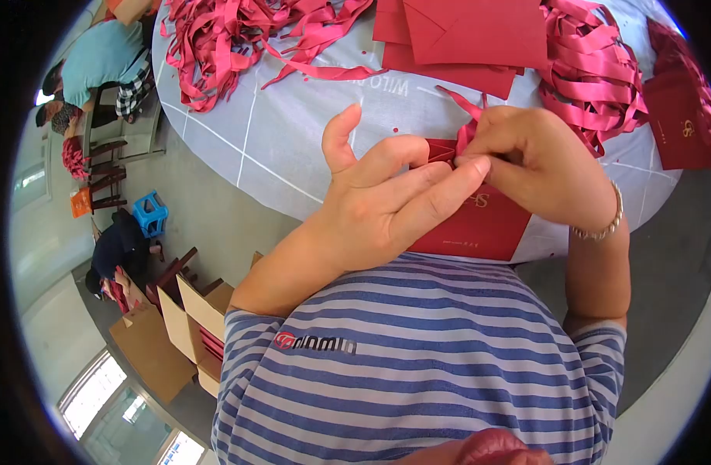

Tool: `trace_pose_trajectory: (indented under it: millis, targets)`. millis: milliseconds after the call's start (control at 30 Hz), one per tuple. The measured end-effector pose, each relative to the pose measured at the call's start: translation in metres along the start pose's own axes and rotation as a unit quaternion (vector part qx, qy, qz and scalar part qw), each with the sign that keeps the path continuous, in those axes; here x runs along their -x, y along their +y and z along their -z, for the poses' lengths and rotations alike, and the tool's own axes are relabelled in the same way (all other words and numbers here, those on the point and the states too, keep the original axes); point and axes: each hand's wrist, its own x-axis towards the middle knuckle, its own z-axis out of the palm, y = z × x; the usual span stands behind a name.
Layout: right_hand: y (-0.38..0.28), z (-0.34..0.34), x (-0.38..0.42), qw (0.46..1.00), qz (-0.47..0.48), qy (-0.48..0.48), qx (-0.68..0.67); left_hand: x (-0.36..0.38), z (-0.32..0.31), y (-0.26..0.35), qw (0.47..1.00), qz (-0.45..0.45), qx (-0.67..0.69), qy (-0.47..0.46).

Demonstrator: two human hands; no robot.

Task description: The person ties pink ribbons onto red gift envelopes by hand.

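A red paper gift bag point(479, 225) with gold lettering lies at the table's near edge, against my striped shirt. My left hand point(394, 198) reaches over its top edge from the left, little finger raised, the front fingers closed at the rim; its thumb is hidden. Facing it, my right hand point(537, 159) is closed in a pinch at the same rim, with a bracelet at the wrist. A pink-red ribbon point(468, 108) runs out beside the right fingers. The fingertips of both hands meet, and exactly what lies between them is partly covered.
Loose ribbons point(216, 54) heap at the far left of the table point(286, 147). Flat red bags point(479, 35) are stacked beyond my hands, beside a ribbon bundle point(588, 77). Another red bag point(677, 120) lies right. Cardboard boxes point(150, 349), a blue stool point(149, 213) and people are left.
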Motion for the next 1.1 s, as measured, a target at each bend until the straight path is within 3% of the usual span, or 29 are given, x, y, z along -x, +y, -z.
trace_pose_trajectory:
  millis: [133,200,300,367,400,467,500,600,633,700,733,800,867,933,1000,1100]
  targets:
    - [0.006,0.002,-0.018,0.995,-0.080,-0.063,-0.013,0.003,-0.003,-0.002,0.999,-0.026,-0.014,0.029]
    - [0.002,0.000,-0.021,0.996,-0.059,-0.046,-0.041,0.005,0.001,-0.003,1.000,0.004,-0.003,0.001]
    - [-0.002,-0.005,-0.024,0.984,-0.135,-0.114,0.017,0.004,0.005,-0.005,0.996,0.056,0.053,-0.039]
    - [0.015,-0.018,-0.027,0.997,-0.021,0.069,-0.032,0.001,0.011,-0.007,0.991,0.074,0.084,-0.078]
    - [0.009,-0.006,-0.033,0.997,-0.073,0.036,0.009,0.000,0.014,-0.009,0.982,0.087,0.115,-0.118]
    - [0.017,0.004,-0.048,0.985,-0.066,0.150,0.055,-0.001,0.016,-0.013,0.976,0.120,0.125,-0.136]
    - [0.021,0.007,-0.050,0.962,0.019,0.251,0.102,-0.001,0.016,-0.015,0.968,0.150,0.136,-0.151]
    - [-0.012,0.003,-0.038,0.931,-0.030,0.349,-0.097,0.003,0.022,-0.033,0.959,0.174,0.139,-0.177]
    - [-0.007,0.004,-0.027,0.932,-0.032,0.349,-0.097,0.006,0.024,-0.039,0.956,0.174,0.133,-0.195]
    - [0.016,0.010,0.003,0.953,-0.039,0.296,0.049,0.004,0.029,-0.045,0.958,0.180,0.136,-0.175]
    - [0.015,0.008,0.016,0.962,-0.026,0.271,0.034,0.002,0.031,-0.046,0.961,0.175,0.125,-0.171]
    - [0.023,0.004,0.047,0.976,-0.082,0.195,0.048,-0.002,0.028,-0.048,0.963,0.171,0.119,-0.169]
    - [0.031,-0.002,0.071,0.973,-0.116,0.193,0.043,-0.008,0.018,-0.048,0.973,0.183,0.104,-0.098]
    - [0.039,-0.007,0.094,0.937,-0.247,0.231,0.081,-0.021,0.006,-0.042,0.978,0.163,0.100,-0.082]
    - [0.033,-0.014,0.106,0.943,-0.239,0.228,0.045,-0.032,-0.003,-0.036,0.979,0.123,0.124,-0.109]
    - [0.026,-0.012,0.113,0.973,-0.206,0.105,-0.003,-0.039,-0.016,-0.037,0.971,0.131,0.140,-0.140]
